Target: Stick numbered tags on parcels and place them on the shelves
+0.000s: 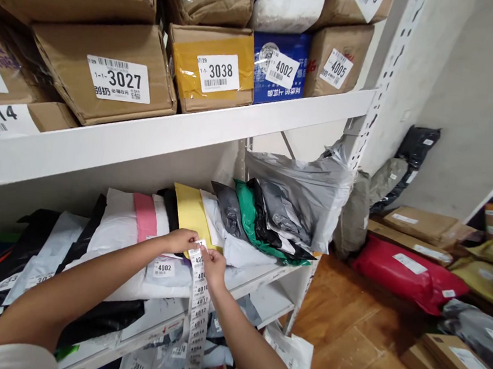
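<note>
My left hand point(182, 241) pinches the top end of a long strip of white number labels point(198, 314). Close beside it, my right hand point(214, 265) grips the same strip's right edge with thumb and finger. The strip hangs down past the shelf edge, printed with numbers such as 4011 and 4012. Right behind my fingers stands a yellow envelope point(192, 208). A clear-wrapped white parcel labelled 4002 point(164, 268) lies under my left wrist. To the right lean a green mailer bag point(247, 214) and several grey and black ones.
Boxes such as 3027 point(119, 80) and 3038 point(218, 71) fill the upper shelf, whose white beam point(181, 136) runs above my hands. A shelf post point(379, 75) stands at the right. On the wooden floor point(343, 312) lie a red parcel point(409, 272) and several cartons.
</note>
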A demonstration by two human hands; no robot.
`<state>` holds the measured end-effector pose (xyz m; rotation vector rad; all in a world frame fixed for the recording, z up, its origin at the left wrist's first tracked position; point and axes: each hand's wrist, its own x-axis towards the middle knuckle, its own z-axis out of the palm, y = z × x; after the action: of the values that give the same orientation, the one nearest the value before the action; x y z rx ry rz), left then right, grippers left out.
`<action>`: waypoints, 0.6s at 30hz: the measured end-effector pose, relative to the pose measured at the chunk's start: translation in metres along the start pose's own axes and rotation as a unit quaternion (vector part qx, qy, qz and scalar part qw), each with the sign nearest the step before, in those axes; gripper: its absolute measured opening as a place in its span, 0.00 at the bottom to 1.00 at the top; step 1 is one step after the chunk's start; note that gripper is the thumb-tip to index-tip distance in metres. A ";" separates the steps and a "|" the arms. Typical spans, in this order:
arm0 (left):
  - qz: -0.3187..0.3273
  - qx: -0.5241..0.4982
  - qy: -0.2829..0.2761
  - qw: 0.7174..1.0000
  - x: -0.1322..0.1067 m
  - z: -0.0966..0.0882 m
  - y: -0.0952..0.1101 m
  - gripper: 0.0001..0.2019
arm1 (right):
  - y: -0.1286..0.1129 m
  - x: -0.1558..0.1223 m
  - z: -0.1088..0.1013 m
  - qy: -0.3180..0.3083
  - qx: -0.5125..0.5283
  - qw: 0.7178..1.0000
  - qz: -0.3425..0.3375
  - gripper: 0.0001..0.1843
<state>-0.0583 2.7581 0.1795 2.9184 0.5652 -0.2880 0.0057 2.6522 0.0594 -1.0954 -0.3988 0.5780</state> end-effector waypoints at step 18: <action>-0.026 0.238 -0.006 0.971 0.001 0.026 0.019 0.13 | 0.035 -0.055 -0.031 -0.009 -0.006 0.999 0.046 0.29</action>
<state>-0.0538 2.7360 0.1565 3.3591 0.6496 -0.5133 -0.0286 2.6077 0.0135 -1.1256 -0.3695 0.6680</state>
